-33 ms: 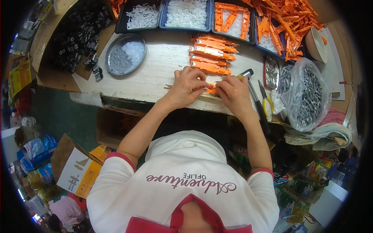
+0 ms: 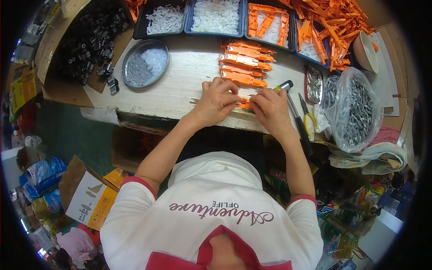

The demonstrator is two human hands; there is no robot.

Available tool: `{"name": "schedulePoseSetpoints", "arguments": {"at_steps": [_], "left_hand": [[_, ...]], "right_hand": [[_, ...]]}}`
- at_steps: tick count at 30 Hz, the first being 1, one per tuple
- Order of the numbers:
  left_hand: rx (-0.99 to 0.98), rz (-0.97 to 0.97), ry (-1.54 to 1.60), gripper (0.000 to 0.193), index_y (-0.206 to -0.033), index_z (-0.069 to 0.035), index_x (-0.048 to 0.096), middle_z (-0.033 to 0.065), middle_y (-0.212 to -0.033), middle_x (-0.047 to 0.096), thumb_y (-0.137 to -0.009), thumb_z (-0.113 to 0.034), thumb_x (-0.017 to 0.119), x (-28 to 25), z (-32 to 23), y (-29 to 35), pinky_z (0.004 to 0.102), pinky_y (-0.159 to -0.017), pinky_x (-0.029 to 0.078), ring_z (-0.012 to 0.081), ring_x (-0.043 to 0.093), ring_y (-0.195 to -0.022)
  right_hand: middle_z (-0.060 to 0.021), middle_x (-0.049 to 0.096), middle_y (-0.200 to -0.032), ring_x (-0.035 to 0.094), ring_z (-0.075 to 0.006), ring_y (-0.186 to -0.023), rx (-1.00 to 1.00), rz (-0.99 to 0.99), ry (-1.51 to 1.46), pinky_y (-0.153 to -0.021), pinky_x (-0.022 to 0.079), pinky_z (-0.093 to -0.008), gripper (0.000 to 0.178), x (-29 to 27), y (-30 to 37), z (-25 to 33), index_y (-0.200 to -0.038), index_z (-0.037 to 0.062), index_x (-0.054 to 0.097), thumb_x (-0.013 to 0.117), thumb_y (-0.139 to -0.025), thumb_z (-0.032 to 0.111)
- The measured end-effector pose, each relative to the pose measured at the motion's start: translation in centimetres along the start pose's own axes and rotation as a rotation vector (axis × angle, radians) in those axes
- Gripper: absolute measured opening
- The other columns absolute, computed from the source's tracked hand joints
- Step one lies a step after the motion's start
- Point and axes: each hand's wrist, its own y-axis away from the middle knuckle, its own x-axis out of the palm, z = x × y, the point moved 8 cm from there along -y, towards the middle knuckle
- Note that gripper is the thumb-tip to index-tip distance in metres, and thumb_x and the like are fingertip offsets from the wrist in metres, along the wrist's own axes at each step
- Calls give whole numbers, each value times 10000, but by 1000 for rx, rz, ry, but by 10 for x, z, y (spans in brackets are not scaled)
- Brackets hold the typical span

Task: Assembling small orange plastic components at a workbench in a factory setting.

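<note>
1. gripping an orange plastic piece (image 2: 244, 103) by its ends, the left hand (image 2: 218, 101) and right hand (image 2: 272, 108) have thumbs and fingertips nearly closed; whether the left also pinches something smaller, i cannot tell.
2. the piece lies near the white workbench's (image 2: 189, 67) front edge.
3. beyond: a row of matching orange pieces (image 2: 245, 63).
4. rightward: yellow-handled pliers (image 2: 310, 120).

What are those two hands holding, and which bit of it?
An orange piece: the left hand has its left end, the right hand its right end. The fingers hide exactly where they grip.
</note>
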Motion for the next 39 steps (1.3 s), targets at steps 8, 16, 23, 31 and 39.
{"name": "schedulePoseSetpoints", "arguments": {"at_steps": [8,16,23,31,39], "left_hand": [[-14,22,-30,150,-829,-122,671,-12,-931,534,-681,-110,696,1,-2,0,331,-784,266,161,457,-936],[-61,-80,-87,95,-737,-121,677,-30,-860,544,-652,-100,712,4,-3,-4,331,-756,290,153,489,-858],[-13,-128,-196,114,-715,-144,650,-29,-896,538,-636,-91,712,0,-8,1,364,-758,300,183,476,-903],[-95,-347,-166,180,-827,-147,675,35,-903,568,-669,-220,718,-85,33,-32,400,-802,318,236,467,-909],[-734,-129,-660,263,-896,-116,682,132,-1014,615,-686,-274,703,-185,188,-89,445,-809,396,302,539,-1012]], "right_hand": [[-17,556,-752,518,-184,-733,6,-16,-8,-697,323,-318,92,-12,7,-4,-792,94,602,656,-718,84],[-27,566,-760,529,-189,-713,56,-39,16,-708,331,-307,94,-32,21,-23,-795,85,608,652,-715,62],[-125,577,-774,564,-296,-701,354,-377,304,-637,418,-397,97,-152,75,-123,-863,39,588,575,-767,36],[-108,577,-953,557,-306,-875,841,-51,501,-741,416,-429,235,-170,186,-233,-1026,80,577,563,-799,139],[-105,575,-927,553,-306,-908,930,62,509,-740,397,-477,230,-158,173,-242,-1018,88,580,561,-801,162]]}}
